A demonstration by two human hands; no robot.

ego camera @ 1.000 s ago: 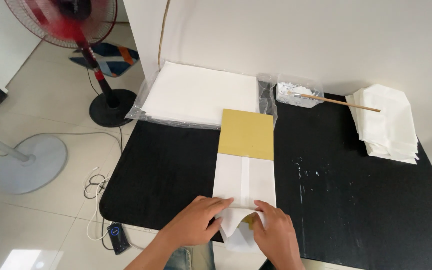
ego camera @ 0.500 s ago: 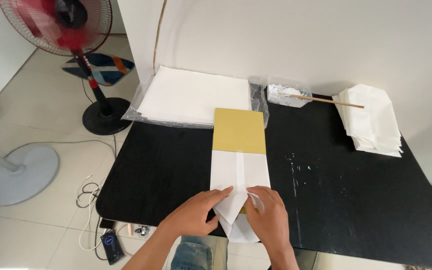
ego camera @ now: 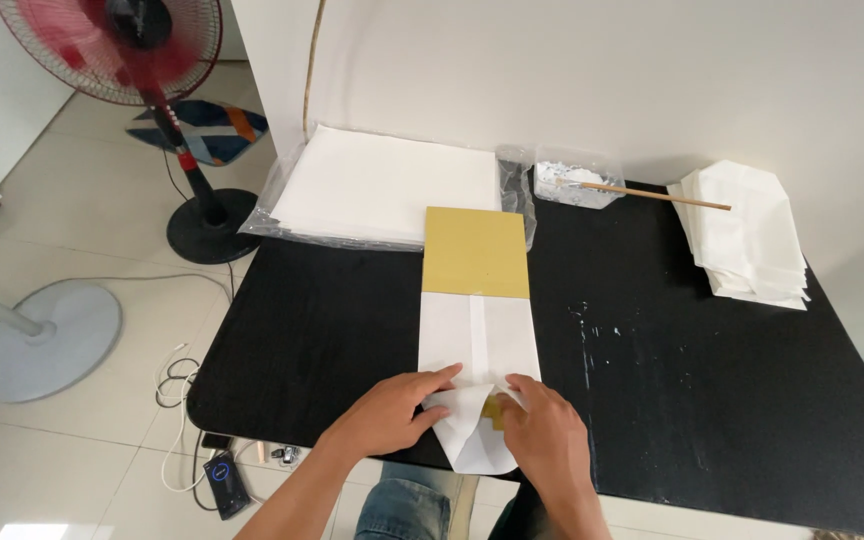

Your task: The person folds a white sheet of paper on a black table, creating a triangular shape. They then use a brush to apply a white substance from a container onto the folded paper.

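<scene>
A white paper sheet (ego camera: pixel 477 335) lies folded around a yellow-brown cardboard template (ego camera: pixel 476 252) on the black table (ego camera: pixel 332 320). The near end of the paper is folded into a pointed flap (ego camera: pixel 474 440) at the table's front edge. My left hand (ego camera: pixel 392 410) presses flat on the left side of that flap. My right hand (ego camera: pixel 542 435) presses its right side, fingers bent over the fold. A small patch of the yellow-brown board shows between my hands.
A stack of white sheets in clear plastic (ego camera: pixel 392 185) lies at the back left. A clear bag with white paste and a wooden stick (ego camera: pixel 642 192) sits at the back. Folded white paper bags (ego camera: pixel 747 240) are piled at the right. A red fan (ego camera: pixel 132 45) stands on the floor.
My hands have shifted slightly on the near flap, folding its corners further in. The view has tilted, and the paper and template stay in place.
</scene>
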